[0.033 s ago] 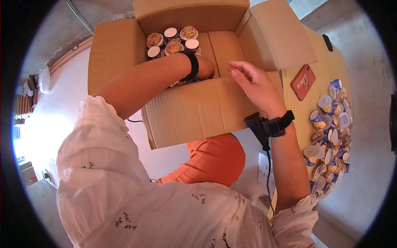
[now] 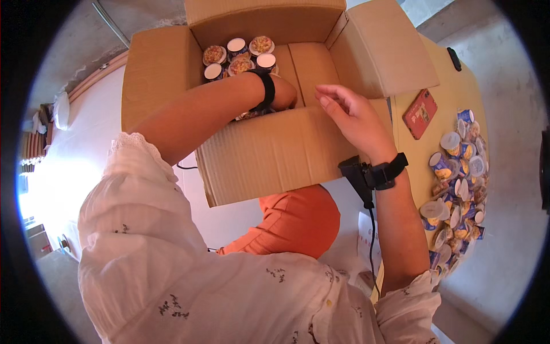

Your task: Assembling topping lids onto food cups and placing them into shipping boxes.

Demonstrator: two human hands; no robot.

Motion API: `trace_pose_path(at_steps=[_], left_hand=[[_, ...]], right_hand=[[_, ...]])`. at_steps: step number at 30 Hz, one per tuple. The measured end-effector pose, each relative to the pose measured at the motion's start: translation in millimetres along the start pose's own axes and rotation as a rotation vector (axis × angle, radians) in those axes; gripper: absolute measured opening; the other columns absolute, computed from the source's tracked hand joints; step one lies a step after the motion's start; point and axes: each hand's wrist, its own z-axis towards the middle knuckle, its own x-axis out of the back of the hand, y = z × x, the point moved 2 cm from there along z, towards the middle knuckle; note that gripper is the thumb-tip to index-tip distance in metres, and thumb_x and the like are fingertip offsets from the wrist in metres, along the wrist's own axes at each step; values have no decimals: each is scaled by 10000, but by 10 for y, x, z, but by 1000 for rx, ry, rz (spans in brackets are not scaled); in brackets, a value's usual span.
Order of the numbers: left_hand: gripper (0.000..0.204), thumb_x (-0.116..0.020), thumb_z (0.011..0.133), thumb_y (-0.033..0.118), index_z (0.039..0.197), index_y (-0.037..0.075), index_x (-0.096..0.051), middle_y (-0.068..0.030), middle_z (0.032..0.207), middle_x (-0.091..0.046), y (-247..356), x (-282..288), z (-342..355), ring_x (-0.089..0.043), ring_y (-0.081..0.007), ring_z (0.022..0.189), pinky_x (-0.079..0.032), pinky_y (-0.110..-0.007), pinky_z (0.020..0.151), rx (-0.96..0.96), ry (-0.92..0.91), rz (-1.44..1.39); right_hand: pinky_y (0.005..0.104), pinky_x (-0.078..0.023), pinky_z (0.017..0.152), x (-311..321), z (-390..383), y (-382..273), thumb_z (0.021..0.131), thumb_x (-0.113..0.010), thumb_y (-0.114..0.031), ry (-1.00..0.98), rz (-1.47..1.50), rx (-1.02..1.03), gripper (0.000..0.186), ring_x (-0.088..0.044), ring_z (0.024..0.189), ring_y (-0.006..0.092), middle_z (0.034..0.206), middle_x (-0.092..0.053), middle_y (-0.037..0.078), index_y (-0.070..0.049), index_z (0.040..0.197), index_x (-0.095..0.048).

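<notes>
An open cardboard box (image 2: 269,155) stands in front of me with its flaps spread. My left hand (image 2: 285,94) reaches down inside it, close to the near wall. That wall hides its fingers, so neither their pose nor anything in them shows. Beside my left wrist, in the box's left part, several small cups are packed together. Some show flat white ends, like one cup (image 2: 236,46); others show clear tops over colourful bits, like another cup (image 2: 261,44). Over the near wall's rim, toward the right, my right hand (image 2: 355,112) hovers open, fingers loosely bent, holding nothing.
On the yellow table (image 2: 408,152) at the right lies a phone in a red case (image 2: 420,114). Beyond it spreads a heap of blue-and-yellow cups (image 2: 458,189). A small black object (image 2: 454,59) lies at the far edge. A black cable (image 2: 372,246) hangs from my right wrist strap.
</notes>
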Motion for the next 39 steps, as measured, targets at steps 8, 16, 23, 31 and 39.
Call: trace_pose_path(at_steps=[8,16,23,31,39], left_hand=[[340,-609,935,254,1191,50,-702,-207,1120,-717,87,66,-48,-682,-364,1057,-526,-459,889,-1,93,74],[313,-574,976,211,1219,33,-659,-212,1135,-689,896,309,-880,-639,-407,1053,-511,-464,903,-203,706,-57],[247,-656,943,123,1166,17,-670,-171,1107,-709,2304,339,-1591,-662,-347,990,-511,-403,820,-292,779,-90],[189,-654,959,89,1116,-13,-682,-111,955,-720,3679,260,-1719,-635,-176,783,-487,-296,705,-551,612,-390],[302,-588,1032,248,1141,-15,-687,-70,1033,-737,4852,333,-1438,-673,-115,963,-504,-266,817,-651,377,-363]], right_hand=[[328,-533,888,29,-60,-3,1007,-618,-239,156,23,140,374,-685,1005,211,1142,-714,153,14,1282,-613],[284,-508,913,131,-677,-313,1032,-592,-248,341,108,163,335,-651,1037,131,1128,-702,64,-34,1288,-625],[298,-535,836,254,-1625,-543,1021,-585,-206,545,141,224,303,-672,941,150,1055,-711,89,-12,1249,-628],[280,-526,857,437,-2925,-641,1016,-590,-146,736,254,277,284,-655,960,128,1053,-701,75,-16,1267,-621],[292,-508,930,630,-4482,-193,1040,-562,-167,1095,126,180,280,-639,1086,136,1179,-686,72,-21,1268,-633]])
